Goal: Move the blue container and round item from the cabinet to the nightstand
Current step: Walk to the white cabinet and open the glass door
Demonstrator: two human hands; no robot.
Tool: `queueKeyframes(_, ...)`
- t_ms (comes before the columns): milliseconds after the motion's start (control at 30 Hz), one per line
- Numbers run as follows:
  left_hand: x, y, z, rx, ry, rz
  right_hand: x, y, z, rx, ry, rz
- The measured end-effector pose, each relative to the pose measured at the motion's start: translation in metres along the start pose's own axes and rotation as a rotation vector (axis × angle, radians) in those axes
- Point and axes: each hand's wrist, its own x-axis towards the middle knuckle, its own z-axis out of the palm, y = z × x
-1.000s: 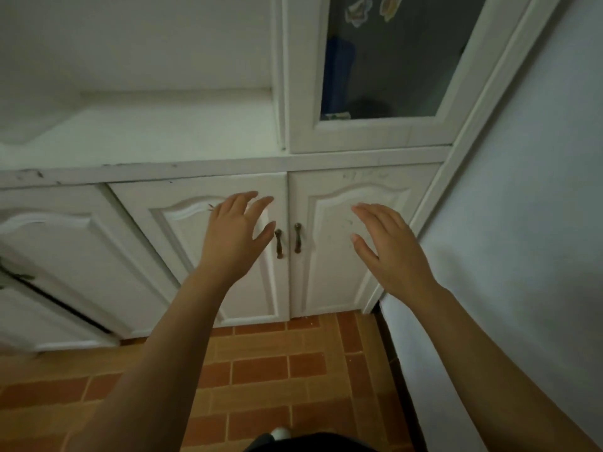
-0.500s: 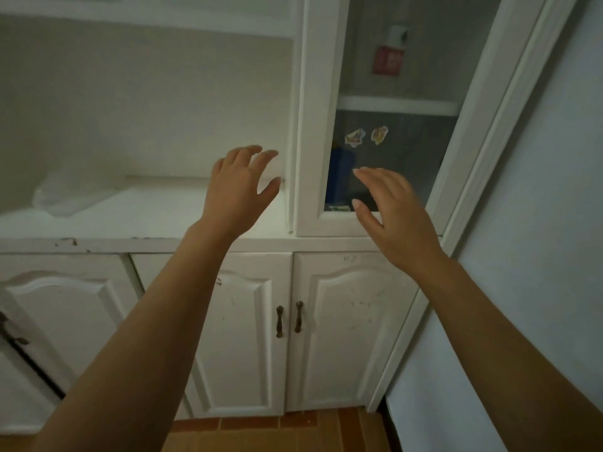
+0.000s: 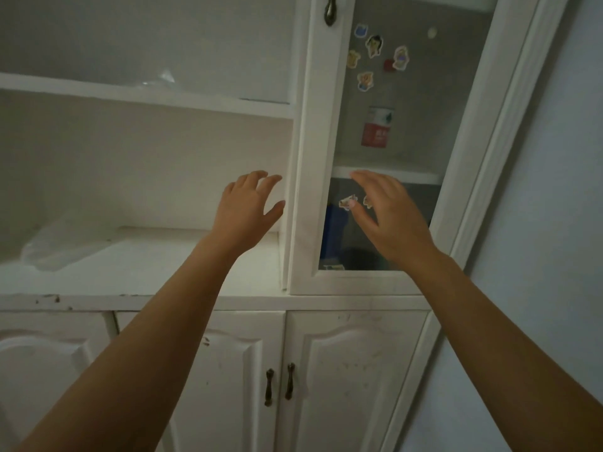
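Note:
A white cabinet stands before me with a shut glass door (image 3: 394,109) on its upper right. Behind the glass, on the lower shelf, a blue container (image 3: 334,230) stands at the left, and a dark rounded shape (image 3: 362,257) lies beside it, too dim to identify. My left hand (image 3: 249,207) is raised, fingers spread and empty, just left of the door's frame. My right hand (image 3: 388,213) hovers open in front of the lower pane and hides part of it. Neither hand touches the door.
The door's handle (image 3: 331,9) is high on its left frame. Stickers dot the glass, and a red-and-white box (image 3: 377,127) stands on the upper inner shelf. An open shelf bay (image 3: 140,256) at left holds clear plastic (image 3: 62,246). Lower doors with dark handles (image 3: 279,386) are shut. A wall is at right.
The view has tilted up from the floor and lower doors to the upper cabinet. Both hands have risen with it and now sit level with the glass door's lower pane.

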Motion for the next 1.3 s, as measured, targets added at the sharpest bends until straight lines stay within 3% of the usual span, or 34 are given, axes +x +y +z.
queueKeyframes(267, 0.013, -0.019, 0.026, 0.011, -0.035, 0.003, 0.030, 0.022, 0.013, -0.027, -0.096, 0.002)
queueKeyframes(600, 0.046, -0.050, 0.073, -0.080, -0.213, -0.058, 0.058, 0.022, 0.047, -0.071, -0.190, 0.031)
queueKeyframes(1300, 0.097, -0.091, 0.126, -0.493, -0.277, 0.320, 0.073, -0.007, 0.145, -0.291, -0.054, 0.408)
